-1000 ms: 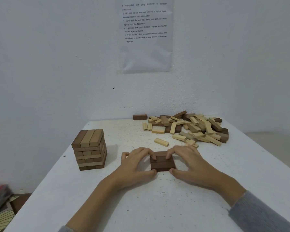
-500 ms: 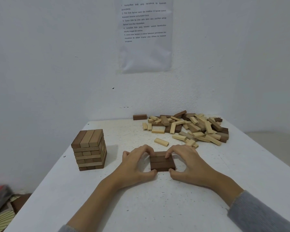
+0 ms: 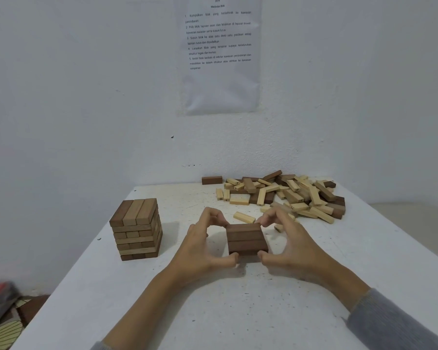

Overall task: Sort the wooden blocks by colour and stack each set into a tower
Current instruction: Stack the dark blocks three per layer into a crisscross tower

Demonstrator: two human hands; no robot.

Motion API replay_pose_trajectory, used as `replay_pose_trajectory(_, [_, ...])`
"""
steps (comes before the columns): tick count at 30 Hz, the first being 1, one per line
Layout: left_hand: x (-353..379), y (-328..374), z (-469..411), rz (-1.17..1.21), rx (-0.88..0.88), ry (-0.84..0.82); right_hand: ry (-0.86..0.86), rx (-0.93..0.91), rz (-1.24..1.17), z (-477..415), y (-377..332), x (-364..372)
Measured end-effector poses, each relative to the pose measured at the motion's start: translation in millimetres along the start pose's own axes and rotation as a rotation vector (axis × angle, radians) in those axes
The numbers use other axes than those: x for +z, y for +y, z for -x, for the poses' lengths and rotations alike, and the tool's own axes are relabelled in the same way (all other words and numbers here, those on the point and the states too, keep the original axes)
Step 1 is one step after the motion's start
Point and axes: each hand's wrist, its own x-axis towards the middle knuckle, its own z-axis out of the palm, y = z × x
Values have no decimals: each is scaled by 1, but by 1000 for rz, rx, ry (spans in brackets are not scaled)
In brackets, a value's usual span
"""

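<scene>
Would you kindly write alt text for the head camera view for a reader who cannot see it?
Both hands, left and right, cup a low dark block stack on a white table. A taller mixed-brown tower stands to the left, and a loose block pile lies at the far right corner.

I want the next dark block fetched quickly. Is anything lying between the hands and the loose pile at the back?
Only one light block lies on the table, just behind the dark stack that both hands frame; past it lies the pile.

Bare test room: white table [image 3: 339, 286], taped instruction sheet [image 3: 221, 54].
</scene>
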Motion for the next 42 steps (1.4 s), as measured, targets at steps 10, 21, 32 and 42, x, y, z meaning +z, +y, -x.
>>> replay_pose_trajectory(10, [-29, 35, -4, 137, 136, 168, 63, -87, -214, -13, -41, -14])
replay_pose_trajectory(21, [-121, 66, -15, 51, 253, 306, 80, -250, -380, -68, -120, -5])
replay_pose_trajectory(32, [-175, -2, 2, 113, 36, 328, -4, -193, -382, -105, -138, 67])
replay_pose_trajectory(42, [-181, -50, 12, 104, -100, 272, -27, -116, -335, -117, -116, 110])
